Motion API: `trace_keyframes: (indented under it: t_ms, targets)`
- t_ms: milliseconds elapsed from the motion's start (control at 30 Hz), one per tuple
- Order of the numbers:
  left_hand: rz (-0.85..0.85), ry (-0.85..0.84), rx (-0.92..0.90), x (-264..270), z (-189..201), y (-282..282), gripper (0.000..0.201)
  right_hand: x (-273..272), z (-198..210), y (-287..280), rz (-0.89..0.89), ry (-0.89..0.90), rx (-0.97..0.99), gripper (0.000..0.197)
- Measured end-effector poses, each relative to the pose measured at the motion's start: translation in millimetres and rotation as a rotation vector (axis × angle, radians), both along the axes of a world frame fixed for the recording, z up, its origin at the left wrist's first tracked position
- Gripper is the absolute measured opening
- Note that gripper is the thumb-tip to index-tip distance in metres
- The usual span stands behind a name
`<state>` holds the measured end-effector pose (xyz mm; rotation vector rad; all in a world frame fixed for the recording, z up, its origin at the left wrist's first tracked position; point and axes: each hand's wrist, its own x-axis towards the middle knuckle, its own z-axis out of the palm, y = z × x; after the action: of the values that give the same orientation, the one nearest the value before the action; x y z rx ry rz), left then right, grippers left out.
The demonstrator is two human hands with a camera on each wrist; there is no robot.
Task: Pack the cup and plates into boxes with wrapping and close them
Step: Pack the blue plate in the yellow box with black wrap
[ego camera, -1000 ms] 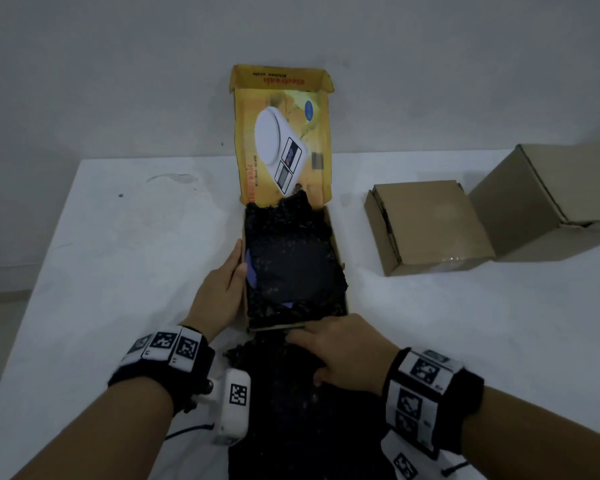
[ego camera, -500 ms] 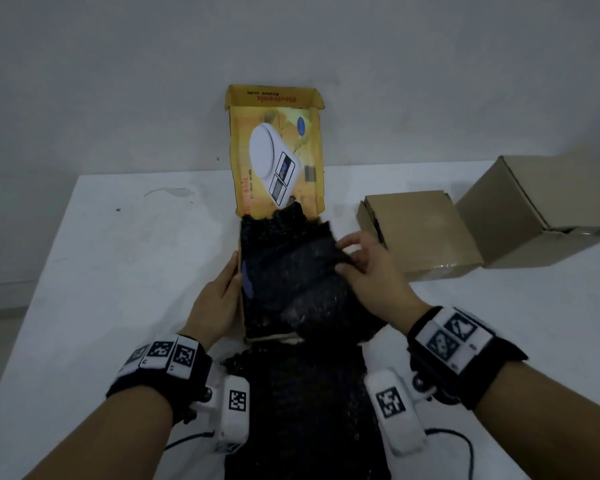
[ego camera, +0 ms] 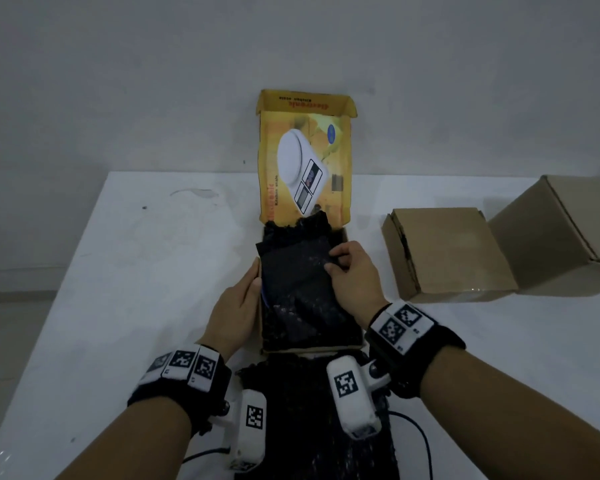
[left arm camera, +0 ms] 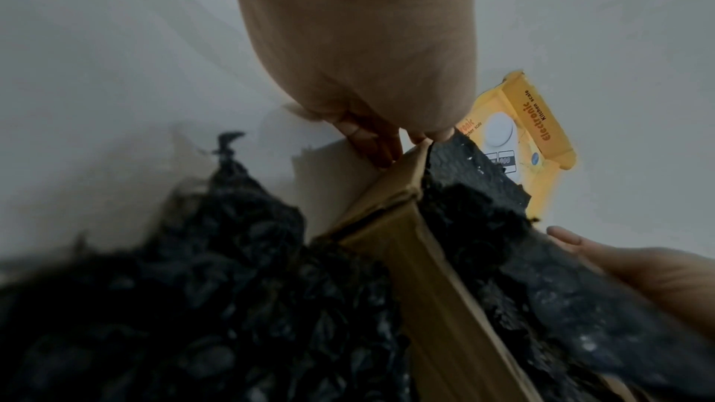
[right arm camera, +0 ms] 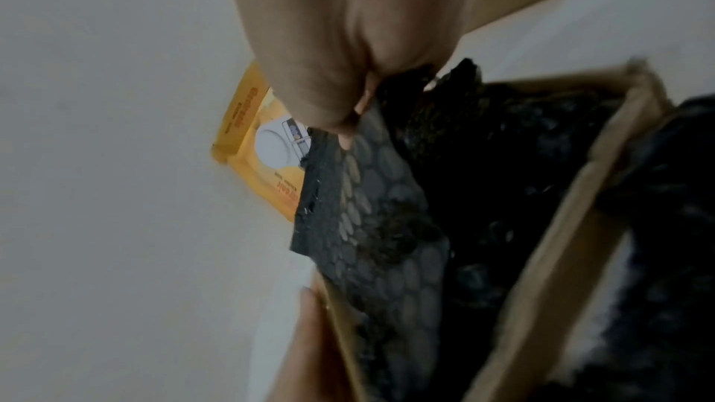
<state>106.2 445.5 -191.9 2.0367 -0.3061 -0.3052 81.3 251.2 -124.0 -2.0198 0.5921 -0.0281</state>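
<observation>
The yellow kitchen-scale box lies open on the table with its lid standing up at the back. Black bubble wrap fills it and hides whatever lies beneath; a thin bluish edge shows at the left wall. My right hand pinches the edge of a bubble wrap sheet over the box's far right part. My left hand lies with straight fingers against the box's left wall. No cup or plate is in sight.
More black bubble wrap lies on the table just in front of the box, between my wrists. Two closed brown cardboard boxes stand to the right. The white table ends at a wall behind.
My right hand left the wrap in front of the box, took hold of a sheet and carried it over the box toward the far side. The left hand stayed at the box's left wall.
</observation>
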Motion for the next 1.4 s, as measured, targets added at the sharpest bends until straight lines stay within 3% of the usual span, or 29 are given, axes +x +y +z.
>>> trace_keyframes:
  t_ms: [100,167,333,433,533,600,800,1000,1100,1200,1300,1400]
  targets:
    - [0.028,0.001,-0.002,-1.2,1.9,-0.3,0.046,9.6,0.0,1.0,-0.129,-0.015,0.237,0.016]
    - [0.038,-0.005,-0.008,-1.2,0.7,1.0,0.047,12.3,-2.1,0.7,-0.121,-0.006,0.207,0.015]
    - [0.031,-0.014,-0.066,-2.0,-1.7,-0.5,0.045,5.9,-7.3,4.9,0.202,0.035,-0.375,0.014]
    - [0.038,-0.03,-0.02,-1.3,-1.4,-0.3,0.041,0.1,-7.4,11.5,0.28,0.007,-0.787,0.035]
    - [0.026,-0.099,0.023,-0.8,-3.0,-0.9,0.042,-2.4,-14.4,18.8,0.563,-0.198,-0.908,0.056]
    - [0.019,-0.12,0.04,-1.6,-4.4,-1.0,0.048,-4.2,-28.8,23.0,0.793,-0.162,-0.986,0.07]
    - [0.0,-0.138,0.075,-2.1,-12.6,-3.1,0.062,-4.0,-53.6,31.8,0.796,0.195,-0.831,0.079]
    - [-0.009,-0.14,0.101,-0.9,-12.2,-1.1,0.063,-0.7,-41.5,31.2,0.825,0.261,-0.725,0.08]
    - [-0.029,-0.153,0.076,-0.1,-4.9,0.7,0.054,-5.8,-25.9,27.9,0.744,0.168,-0.649,0.072]
    - [-0.063,-0.1,0.076,2.4,-2.0,4.3,0.052,-20.3,-4.2,18.3,0.698,-0.066,-0.599,0.04]
    - [-0.094,-0.075,0.062,4.3,-5.4,8.3,0.052,-47.0,11.6,10.8,0.827,-0.153,-0.458,0.01]
    - [-0.11,-0.089,0.029,3.6,-8.8,8.9,0.052,-77.1,7.1,6.3,0.961,-0.127,-0.523,0.013]
